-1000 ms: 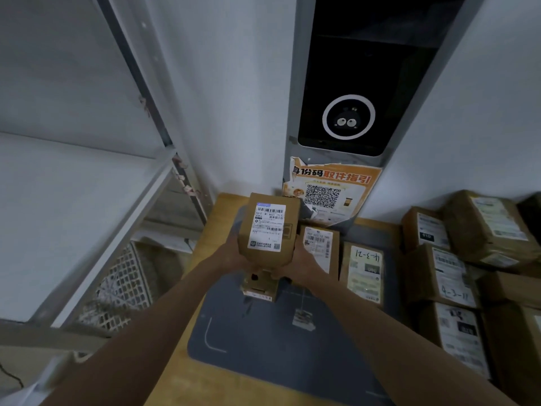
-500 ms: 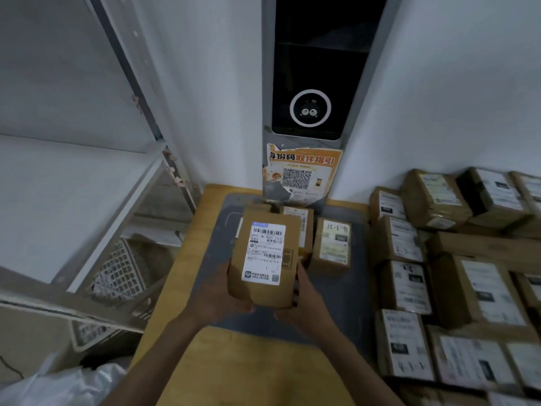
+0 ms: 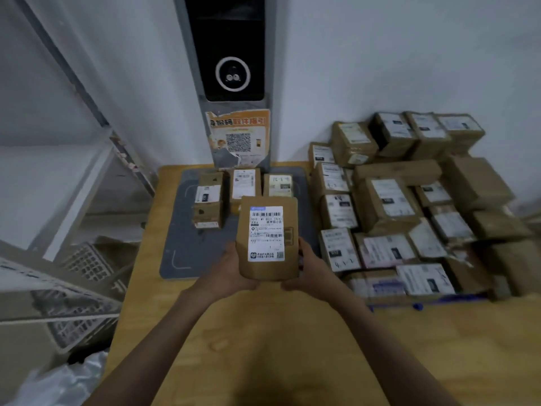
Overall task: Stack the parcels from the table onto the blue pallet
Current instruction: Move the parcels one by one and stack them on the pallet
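Above the near edge of the grey mat [image 3: 187, 253], a brown parcel [image 3: 268, 238] is held up off the desk [image 3: 263, 347], its white label with barcodes facing the camera. Both hands carry it from below: the left hand [image 3: 227, 276] cups the lower left corner with fingers curled under and behind the box, and the right hand [image 3: 307, 273] cups the lower right corner, thumb along the side edge, so each grip is wrapped onto the parcel. On the mat behind it stand 3 more small parcels in a row, the left box [image 3: 207, 200] nearest, the middle box [image 3: 245, 186] and the right box [image 3: 278, 185] partly hidden by the held parcel. To the right, just beside the desk, a large stack [image 3: 409, 206] of labelled brown parcels sits lower, packed closely together, with a strip of the blue pallet [image 3: 421, 305] showing under its near edge. At the wall behind the mat rises a grey kiosk [image 3: 231, 54] with a dark screen and an orange poster [image 3: 237, 136] bearing a QR code. White shelving [image 3: 73, 159] and mesh crates [image 3: 79, 294] stand at the left.
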`<state>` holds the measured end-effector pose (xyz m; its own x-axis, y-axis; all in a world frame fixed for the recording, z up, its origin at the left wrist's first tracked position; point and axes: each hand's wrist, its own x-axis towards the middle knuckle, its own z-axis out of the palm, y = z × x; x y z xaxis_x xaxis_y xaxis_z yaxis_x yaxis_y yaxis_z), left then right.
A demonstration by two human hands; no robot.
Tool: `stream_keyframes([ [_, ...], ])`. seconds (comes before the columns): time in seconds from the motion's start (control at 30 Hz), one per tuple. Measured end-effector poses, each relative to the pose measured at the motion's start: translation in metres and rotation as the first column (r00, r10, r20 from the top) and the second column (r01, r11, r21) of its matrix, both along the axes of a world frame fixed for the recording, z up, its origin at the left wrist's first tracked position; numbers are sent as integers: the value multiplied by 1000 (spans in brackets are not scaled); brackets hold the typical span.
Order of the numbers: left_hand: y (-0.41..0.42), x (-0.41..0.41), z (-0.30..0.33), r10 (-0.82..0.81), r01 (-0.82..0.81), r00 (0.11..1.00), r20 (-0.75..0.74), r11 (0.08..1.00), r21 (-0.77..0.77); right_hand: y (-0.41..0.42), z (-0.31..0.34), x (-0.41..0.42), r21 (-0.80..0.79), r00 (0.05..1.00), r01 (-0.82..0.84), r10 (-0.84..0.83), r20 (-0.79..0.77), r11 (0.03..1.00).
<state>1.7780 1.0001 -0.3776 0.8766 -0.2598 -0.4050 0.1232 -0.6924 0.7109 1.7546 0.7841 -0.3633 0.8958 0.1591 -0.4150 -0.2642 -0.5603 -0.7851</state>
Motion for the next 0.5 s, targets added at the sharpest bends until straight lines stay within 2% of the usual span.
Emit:
stream_keyframes([
  [0.2,-60,-10,11,-120,119,993,23,992,47,-51,14,-33,-67,994,108,-107,11,992],
  [0.37,-110,-26,22,-224,217,972,72,971,97,-95,25,-65,-60,981,194,-191,44,979],
  [0.5,-149,-41,30,-244,231,967,71,961,149,-133,33,-88,-94,978,205,-201,55,974],
])
